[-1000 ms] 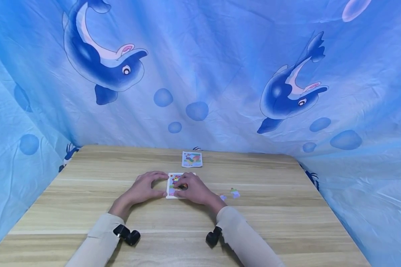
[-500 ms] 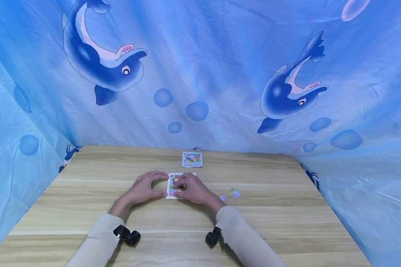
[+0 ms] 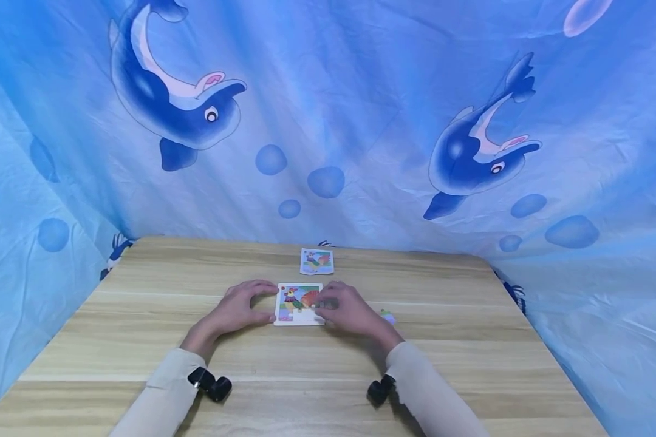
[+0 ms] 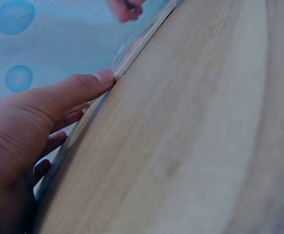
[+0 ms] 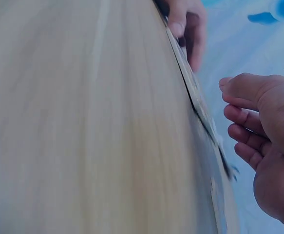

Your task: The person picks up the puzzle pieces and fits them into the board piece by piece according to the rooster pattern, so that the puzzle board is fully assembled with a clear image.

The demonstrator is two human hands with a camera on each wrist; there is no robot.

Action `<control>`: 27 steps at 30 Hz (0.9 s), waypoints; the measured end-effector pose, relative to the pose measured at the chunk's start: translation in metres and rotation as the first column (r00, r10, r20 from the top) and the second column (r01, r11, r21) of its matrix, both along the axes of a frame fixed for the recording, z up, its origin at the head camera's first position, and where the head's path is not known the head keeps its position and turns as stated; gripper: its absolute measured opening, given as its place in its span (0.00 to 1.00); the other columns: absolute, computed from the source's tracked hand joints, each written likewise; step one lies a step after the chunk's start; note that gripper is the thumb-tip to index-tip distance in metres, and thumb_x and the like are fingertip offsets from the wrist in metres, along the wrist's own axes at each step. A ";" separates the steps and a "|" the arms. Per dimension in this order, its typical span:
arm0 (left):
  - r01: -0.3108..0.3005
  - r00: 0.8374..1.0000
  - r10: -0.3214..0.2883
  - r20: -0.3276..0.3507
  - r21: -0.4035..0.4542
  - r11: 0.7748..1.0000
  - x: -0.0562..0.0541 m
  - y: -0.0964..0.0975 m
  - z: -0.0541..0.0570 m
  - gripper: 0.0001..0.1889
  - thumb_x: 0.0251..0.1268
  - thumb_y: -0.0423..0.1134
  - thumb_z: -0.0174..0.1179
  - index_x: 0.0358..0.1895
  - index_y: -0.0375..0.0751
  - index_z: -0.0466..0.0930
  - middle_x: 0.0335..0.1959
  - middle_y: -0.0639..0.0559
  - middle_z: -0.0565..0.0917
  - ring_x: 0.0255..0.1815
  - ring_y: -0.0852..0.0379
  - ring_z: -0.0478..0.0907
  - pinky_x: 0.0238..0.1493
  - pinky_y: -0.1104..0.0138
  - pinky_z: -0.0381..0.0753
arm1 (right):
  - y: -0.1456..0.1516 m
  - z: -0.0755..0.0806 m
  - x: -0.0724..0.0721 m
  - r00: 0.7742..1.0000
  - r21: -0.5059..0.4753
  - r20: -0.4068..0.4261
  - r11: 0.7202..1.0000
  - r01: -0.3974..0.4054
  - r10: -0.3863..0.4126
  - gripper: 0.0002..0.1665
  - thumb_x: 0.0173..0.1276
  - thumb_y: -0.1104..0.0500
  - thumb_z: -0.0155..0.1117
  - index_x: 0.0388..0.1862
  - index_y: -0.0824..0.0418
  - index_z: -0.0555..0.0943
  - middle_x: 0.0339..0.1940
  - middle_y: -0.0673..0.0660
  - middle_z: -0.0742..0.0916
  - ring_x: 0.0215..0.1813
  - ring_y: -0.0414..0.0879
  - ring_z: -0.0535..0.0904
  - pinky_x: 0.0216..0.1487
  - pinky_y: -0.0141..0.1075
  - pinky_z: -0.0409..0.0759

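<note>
A small jigsaw puzzle [image 3: 291, 298] with a white border lies flat on the table and pictures a rooster. Its lower right part is a bare white patch. My left hand [image 3: 235, 308] holds the puzzle's left edge, thumb at the near corner and index finger at the far one; in the left wrist view the thumb [image 4: 85, 87] touches the rim. Over the puzzle's right edge is my right hand [image 3: 347, 308]. Its fingers are loosely curled in the right wrist view, above the surface, and nothing shows between them. A loose puzzle piece [image 3: 387, 316] lies right of that hand.
Behind the puzzle lies a reference picture card [image 3: 316, 261] with the same rooster. The wooden table [image 3: 240, 376] ends at a blue curtain [image 3: 361, 109] printed with dolphins. A black camera is strapped to each sleeve.
My right hand has moved right from the middle of the puzzle to its right edge, uncovering the rooster and the white patch. One loose piece is now out of sight. The left hand stays put.
</note>
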State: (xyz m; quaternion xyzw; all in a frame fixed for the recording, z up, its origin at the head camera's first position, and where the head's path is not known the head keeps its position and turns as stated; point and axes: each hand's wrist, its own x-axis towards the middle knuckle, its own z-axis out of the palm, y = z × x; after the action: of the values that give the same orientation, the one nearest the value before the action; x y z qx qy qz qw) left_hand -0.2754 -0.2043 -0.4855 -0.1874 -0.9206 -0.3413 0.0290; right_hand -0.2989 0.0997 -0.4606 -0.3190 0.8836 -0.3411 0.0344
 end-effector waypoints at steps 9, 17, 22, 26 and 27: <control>0.005 1.000 -0.006 -0.025 -0.013 1.000 -0.003 -0.002 -0.004 0.33 0.57 0.54 0.75 0.67 0.50 0.81 0.72 0.46 0.76 0.76 0.36 0.68 0.73 0.36 0.58 | 0.063 -0.007 0.010 0.995 -0.029 -0.002 0.994 0.103 -0.103 0.11 0.66 0.57 0.75 0.47 0.51 0.90 0.48 0.44 0.87 0.57 0.43 0.81 0.65 0.46 0.79; 0.006 1.000 -0.006 -0.018 -0.020 1.000 -0.004 -0.002 -0.002 0.33 0.58 0.54 0.74 0.67 0.50 0.80 0.73 0.46 0.76 0.77 0.36 0.67 0.73 0.35 0.56 | 0.105 -0.012 0.013 0.992 -0.063 0.049 0.991 0.120 -0.117 0.10 0.64 0.55 0.77 0.44 0.47 0.90 0.45 0.42 0.87 0.51 0.41 0.80 0.56 0.34 0.79; 0.004 1.000 -0.005 -0.018 -0.017 1.000 -0.003 -0.002 -0.002 0.33 0.57 0.53 0.75 0.67 0.49 0.80 0.73 0.45 0.76 0.76 0.35 0.67 0.73 0.35 0.57 | 0.114 -0.015 0.013 0.990 -0.039 0.081 0.992 0.119 -0.116 0.11 0.64 0.51 0.77 0.45 0.45 0.89 0.46 0.42 0.87 0.52 0.41 0.80 0.56 0.32 0.78; 0.003 1.000 -0.003 -0.018 -0.023 1.000 -0.004 -0.002 -0.002 0.33 0.57 0.54 0.75 0.67 0.50 0.81 0.73 0.45 0.76 0.76 0.36 0.67 0.73 0.36 0.58 | 0.115 -0.015 0.013 0.989 -0.026 0.093 0.993 0.118 -0.115 0.15 0.61 0.48 0.79 0.47 0.46 0.90 0.48 0.44 0.87 0.53 0.42 0.79 0.57 0.33 0.77; 0.002 1.000 -0.002 -0.020 -0.025 1.000 -0.004 -0.002 -0.002 0.33 0.57 0.54 0.75 0.67 0.51 0.81 0.72 0.46 0.76 0.76 0.36 0.68 0.72 0.36 0.58 | 0.115 -0.015 0.013 0.989 -0.020 0.089 0.993 0.118 -0.115 0.15 0.61 0.48 0.79 0.47 0.46 0.90 0.49 0.44 0.87 0.54 0.42 0.79 0.58 0.33 0.77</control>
State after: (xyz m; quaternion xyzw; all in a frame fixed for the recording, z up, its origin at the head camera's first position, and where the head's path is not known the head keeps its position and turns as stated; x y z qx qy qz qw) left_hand -0.2792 -0.2060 -0.4876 -0.1920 -0.9244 -0.3277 0.0356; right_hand -0.2855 0.2147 -0.4759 -0.2520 0.8939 -0.3673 0.0491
